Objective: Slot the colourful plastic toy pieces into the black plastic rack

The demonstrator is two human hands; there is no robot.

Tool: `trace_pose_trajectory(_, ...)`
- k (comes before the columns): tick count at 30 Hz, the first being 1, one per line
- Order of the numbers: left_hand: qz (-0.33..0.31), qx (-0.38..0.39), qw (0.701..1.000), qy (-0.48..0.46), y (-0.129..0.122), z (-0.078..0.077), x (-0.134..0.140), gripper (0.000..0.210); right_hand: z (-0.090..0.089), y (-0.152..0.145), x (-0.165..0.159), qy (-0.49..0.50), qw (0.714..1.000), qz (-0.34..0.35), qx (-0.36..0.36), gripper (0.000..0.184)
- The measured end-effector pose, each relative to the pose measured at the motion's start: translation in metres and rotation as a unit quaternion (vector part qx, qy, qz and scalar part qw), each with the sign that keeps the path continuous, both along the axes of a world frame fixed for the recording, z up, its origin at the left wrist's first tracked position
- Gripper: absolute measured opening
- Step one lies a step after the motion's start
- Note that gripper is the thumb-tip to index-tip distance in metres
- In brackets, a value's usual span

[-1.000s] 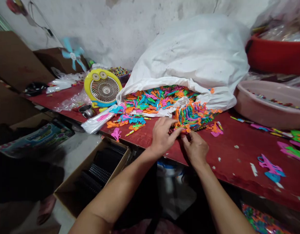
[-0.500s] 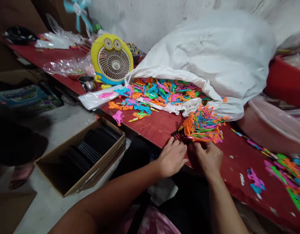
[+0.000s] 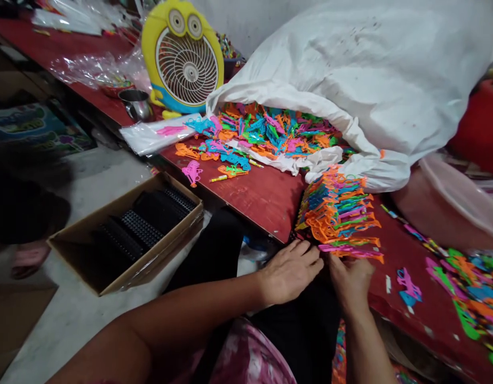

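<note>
At the table's front edge lies a black slotted tray (image 3: 297, 234), mostly covered by rows of thin plastic pieces (image 3: 342, 210) in orange, pink, green and blue, standing close together. My left hand (image 3: 292, 271) curls its fingers over the tray's near end. To its right, my right hand (image 3: 352, 280) is closed at the lowest pieces, thumb near a pink one; what its fingers hold is hidden. Behind the tray a big white sack (image 3: 350, 69) opens toward me, with loose pieces of the same colours (image 3: 270, 130) spilling from its mouth.
Below left, a cardboard box (image 3: 150, 272) holds several black ridged trays. A yellow fan (image 3: 150, 53), metal cup (image 3: 136, 104) and clear plastic bags (image 3: 150, 133) stand at the back left. On the right are a pink basin (image 3: 430, 208) and a pile of loose pieces (image 3: 470, 293).
The view has shifted, and the tray with its pieces now sits nearer me, its rows spread longer toward my hands. Both hands remain at its near end.
</note>
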State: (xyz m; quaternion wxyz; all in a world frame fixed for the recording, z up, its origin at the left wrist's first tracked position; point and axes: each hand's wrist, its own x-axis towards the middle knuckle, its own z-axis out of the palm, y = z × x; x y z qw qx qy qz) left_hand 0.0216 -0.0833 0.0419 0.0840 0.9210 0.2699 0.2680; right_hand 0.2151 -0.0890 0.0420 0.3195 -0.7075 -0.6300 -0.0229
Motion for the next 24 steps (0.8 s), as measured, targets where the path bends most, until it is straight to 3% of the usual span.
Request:
trace_pose_trajectory(11, -0.053, -0.024, 0.998, -0.023, 0.005, -0.015, 0.004, 0.031, -0.004, -0.001, -0.015, -0.148, 0.988, -0.009, -0.035, 0.032)
trace_pose_trajectory(16, -0.069, -0.035, 0.997, -0.032, 0.007, -0.017, 0.001, 0.039, -0.010, 0.000, -0.016, -0.086, 0.995, -0.026, -0.040, 0.029)
trace_pose_trajectory(24, -0.023, -0.024, 0.999, -0.037, -0.007, -0.019, 0.012, 0.049, -0.012, 0.009, 0.004, 0.003, 0.999, -0.017, -0.048, 0.031)
